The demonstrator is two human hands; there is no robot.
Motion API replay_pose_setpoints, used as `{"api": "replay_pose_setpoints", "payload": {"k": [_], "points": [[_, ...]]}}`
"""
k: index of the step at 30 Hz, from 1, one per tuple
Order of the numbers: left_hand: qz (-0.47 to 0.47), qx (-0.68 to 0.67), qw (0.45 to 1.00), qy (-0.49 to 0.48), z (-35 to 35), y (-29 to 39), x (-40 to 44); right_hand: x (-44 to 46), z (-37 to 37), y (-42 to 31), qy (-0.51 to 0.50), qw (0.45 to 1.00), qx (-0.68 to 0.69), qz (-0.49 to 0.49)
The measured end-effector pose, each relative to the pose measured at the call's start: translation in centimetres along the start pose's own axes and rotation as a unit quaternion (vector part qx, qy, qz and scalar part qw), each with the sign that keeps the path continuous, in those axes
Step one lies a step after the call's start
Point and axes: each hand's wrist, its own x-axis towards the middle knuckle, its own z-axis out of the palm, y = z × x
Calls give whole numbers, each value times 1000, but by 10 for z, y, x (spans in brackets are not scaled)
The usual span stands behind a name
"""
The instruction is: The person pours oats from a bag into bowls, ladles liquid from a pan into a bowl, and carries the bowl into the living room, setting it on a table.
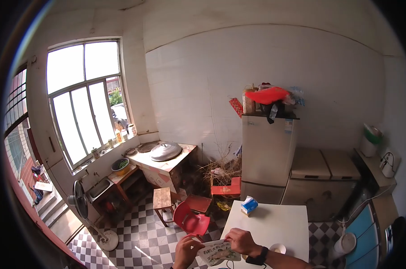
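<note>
My left hand (187, 252) pinches the upper left corner of a printed packet (218, 254) with Chinese lettering and a pale, greenish picture. My right hand (241, 242), with a dark band on its wrist, grips the packet's upper right edge. The packet is stretched between both hands at the near left edge of a white table (283, 222). On the table, a small pale bowl (278, 249) lies to the right of my right wrist. Farther back stands a blue and white tissue pack (249, 205). The packet's bottom is cut off by the frame.
A red chair (192, 219) and a wooden stool (163, 198) stand left of the table. Behind it are a fridge (268, 152) and a chest freezer (322, 197). A standing fan (80, 201) is at the left, near a stove with a large lid (166, 151).
</note>
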Motion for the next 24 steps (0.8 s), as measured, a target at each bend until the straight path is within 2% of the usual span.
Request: {"api": "replay_pose_setpoints", "payload": {"k": [3, 4, 6, 8, 10, 14, 16, 19, 24], "points": [[69, 89, 991, 78, 14, -4, 0, -2, 4, 2, -3, 1000, -4, -4], [74, 87, 991, 72, 17, -5, 1, -2, 4, 2, -18, 1000, -7, -3], [108, 174, 974, 93, 22, -8, -1, 0, -5, -4, -36, 999, -32, -6], [129, 162, 975, 80, 23, -9, 0, 1, -7, -7, -54, 997, -54, -8], [134, 149, 979, 44, 19, -1, 1, 1, 0, -6, -59, 991, -86, -81], [161, 140, 976, 39, 21, 3, 7, -3, 19, 6, -72, 991, -88, -66], [58, 27, 996, 58, 15, 13, 7, -1, 11, 3, -66, 992, -90, -52], [61, -46, 996, 37, 19, -7, 4, -5, 8, 3, -56, 994, -80, -47], [122, 22, 990, 65, 25, -11, 0, -11, 14, 9, -77, 994, -68, -32]]}}
